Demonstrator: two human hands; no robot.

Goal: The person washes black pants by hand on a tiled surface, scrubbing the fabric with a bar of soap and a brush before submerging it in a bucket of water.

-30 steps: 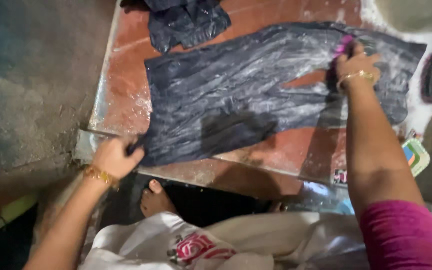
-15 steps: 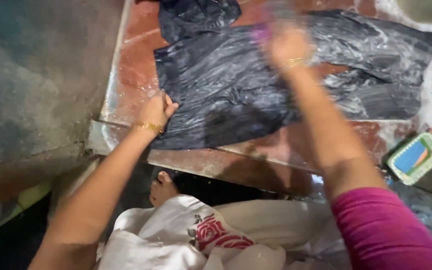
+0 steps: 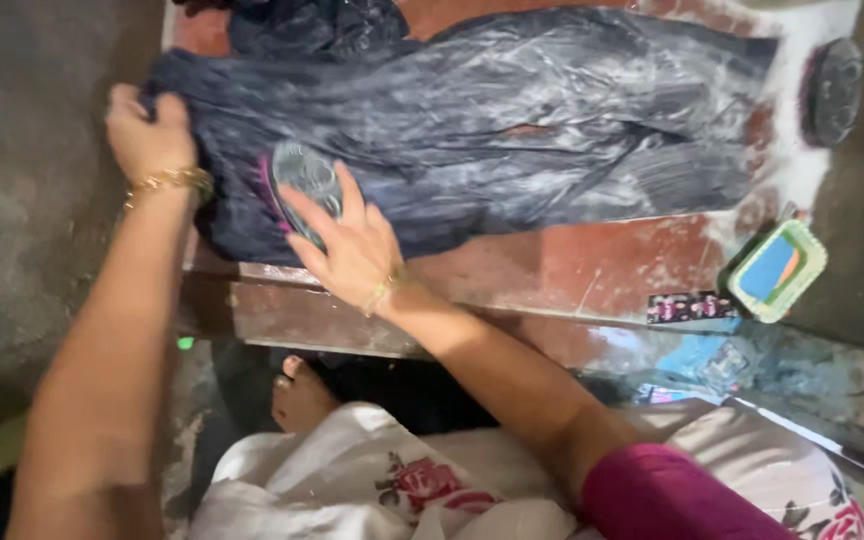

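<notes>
Now hands [image 3: 252, 190] on soapy dark garment [image 3: 492, 130]

Garment [image 3: 512, 130] lies on slab [image 3: 592, 265]; soap dish [image 3: 777, 270] at its right.

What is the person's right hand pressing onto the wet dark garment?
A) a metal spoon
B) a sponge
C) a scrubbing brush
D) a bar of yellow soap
C: the right hand grips a scrubbing brush with a pink edge, laid on the soapy dark garment, while the left hand clutches the garment's end.
</notes>
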